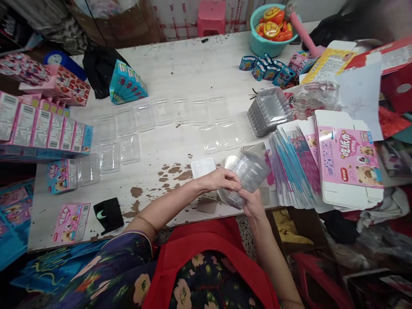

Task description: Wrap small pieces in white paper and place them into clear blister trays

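By the table (161, 150) edge: we're holding clear trays (252, 169)!
Left hand (223, 179): fingers curled, pinching them.
Right hand (252, 201): closed on their edge.

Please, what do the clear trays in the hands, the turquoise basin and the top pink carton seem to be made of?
Clear trays: probably thin, glossy plastic, with glints and see-through walls.
Turquoise basin: likely smooth plastic, judging by its even colour.
Top pink carton: apparently printed, smooth-looking cardboard, with white flaps.
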The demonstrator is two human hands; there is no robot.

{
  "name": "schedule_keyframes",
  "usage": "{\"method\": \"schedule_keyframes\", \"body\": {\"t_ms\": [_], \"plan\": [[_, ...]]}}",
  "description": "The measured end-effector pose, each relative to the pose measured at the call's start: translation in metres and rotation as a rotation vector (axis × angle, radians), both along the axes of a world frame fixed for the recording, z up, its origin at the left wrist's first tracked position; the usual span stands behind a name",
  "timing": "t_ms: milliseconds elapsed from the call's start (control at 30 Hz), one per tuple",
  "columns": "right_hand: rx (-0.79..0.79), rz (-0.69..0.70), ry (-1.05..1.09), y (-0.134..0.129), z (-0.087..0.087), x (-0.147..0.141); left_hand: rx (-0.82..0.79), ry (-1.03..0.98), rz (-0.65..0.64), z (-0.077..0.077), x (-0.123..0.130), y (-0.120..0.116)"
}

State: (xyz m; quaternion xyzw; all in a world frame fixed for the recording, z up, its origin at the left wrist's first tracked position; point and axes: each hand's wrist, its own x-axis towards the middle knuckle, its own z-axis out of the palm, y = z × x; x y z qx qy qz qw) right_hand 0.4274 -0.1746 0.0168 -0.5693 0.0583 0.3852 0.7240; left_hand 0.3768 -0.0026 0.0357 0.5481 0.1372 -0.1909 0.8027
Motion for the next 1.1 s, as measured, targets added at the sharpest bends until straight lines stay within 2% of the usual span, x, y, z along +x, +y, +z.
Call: {"method": "schedule_keyframes", "body": {"t_ms": [67,133,367,567,800,1100], "plan": [[0.029,0.013,0.008,0.0,0.003,-0.005,-0.091,0.061,0.014,0.001,-0.002,-0.011],[0.044,0.019,0.022,0.0,0.005,-0.01,-0.12,0.075,0.038,-0.003,-0.003,-0.012],[0.058,0.057,0.023,0.0,0.0,-0.019,-0.111,0.138,0.079,-0.007,-0.013,-0.008],[0.078,0.043,0.037,0.005,-0.002,-0.021,-0.137,0.104,0.098,-0.014,-0.02,-0.005],[0.032,0.048,0.039,0.006,-0.003,-0.02,-0.118,0.135,0.109,-0.018,-0.02,-0.004],[0.057,0.048,0.064,0.01,0.001,-0.016,-0.134,0.099,0.114,-0.023,-0.018,-0.004]]}}
